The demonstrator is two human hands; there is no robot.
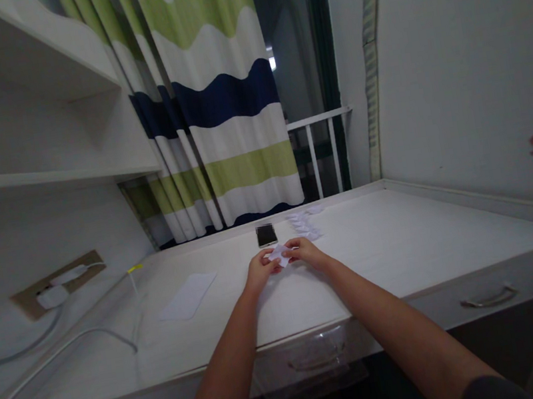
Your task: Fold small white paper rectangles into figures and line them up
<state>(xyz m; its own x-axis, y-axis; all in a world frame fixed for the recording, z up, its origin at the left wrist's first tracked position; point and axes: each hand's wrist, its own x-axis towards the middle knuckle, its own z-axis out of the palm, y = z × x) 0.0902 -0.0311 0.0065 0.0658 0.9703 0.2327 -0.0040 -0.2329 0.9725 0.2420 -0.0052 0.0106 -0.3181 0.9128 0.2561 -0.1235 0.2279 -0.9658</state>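
Note:
Between my two hands, just above the white desk, is a small piece of folded white paper (281,256). My left hand (261,269) grips its left side with thumb and fingers. My right hand (305,252) pinches the right side. Just beyond them lies a dark smartphone (267,235), flat on the desktop. Several small folded white paper pieces (302,225) are lined up to the right of the phone. Flat on the desk to the left rests a stack or sheet of white paper (189,296); which one I cannot tell.
The white desk (379,242) has drawers with metal handles along its front. A white cable (85,333) runs over the left side from a wall outlet with plugs (54,295). Shelves (50,173) overhang the left. A striped curtain (230,97) hangs behind the desk.

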